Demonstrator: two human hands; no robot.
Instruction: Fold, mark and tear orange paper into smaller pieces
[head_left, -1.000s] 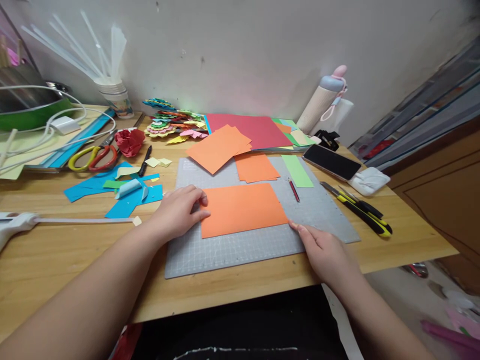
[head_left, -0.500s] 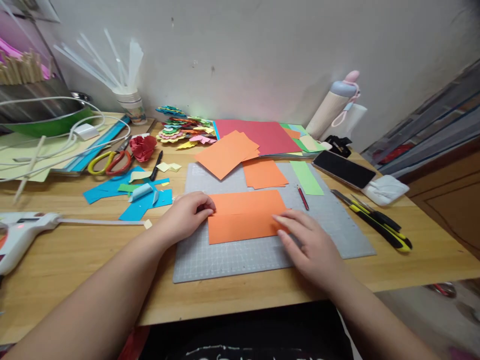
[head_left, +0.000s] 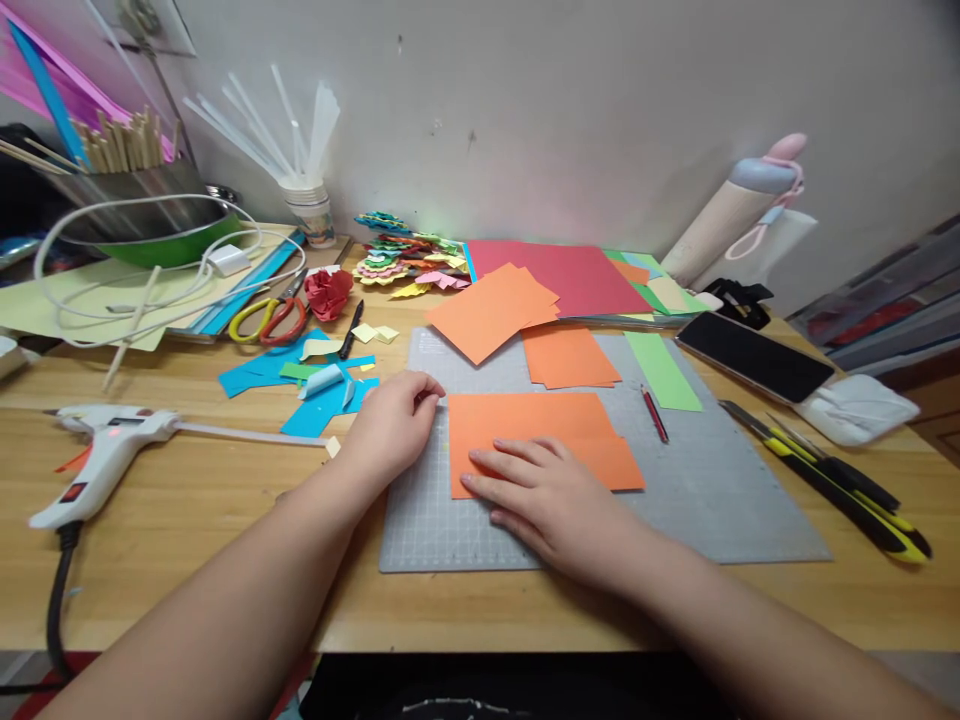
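An orange sheet of paper [head_left: 525, 415] lies on the grey cutting mat [head_left: 720, 500], a second orange layer showing at its lower right edge. My right hand [head_left: 559, 505] rests on its lower part, fingers stretched out and slightly spread. Beside the sheet's upper left corner is my left hand [head_left: 397, 425], its fingers curled and the tips close together; whether anything is between them is hidden. More orange pieces [head_left: 570, 357] and a loose orange stack [head_left: 487, 310] lie beyond. A short dark red pencil [head_left: 654, 414] and a light green strip [head_left: 664, 370] are to the right.
On the left are a white glue gun [head_left: 105, 450], blue paper scraps [head_left: 319, 405], scissors [head_left: 270, 318] and a cable [head_left: 56, 240]. A phone [head_left: 754, 355] and a yellow-black utility knife [head_left: 832, 485] lie right. At the back stand a cup of glue sticks [head_left: 311, 215] and a bottle [head_left: 727, 210].
My right hand has moved from the sheet's right edge leftward across its lower part and lies flatter. My left hand has come off the sheet's left edge. The view has shifted left.
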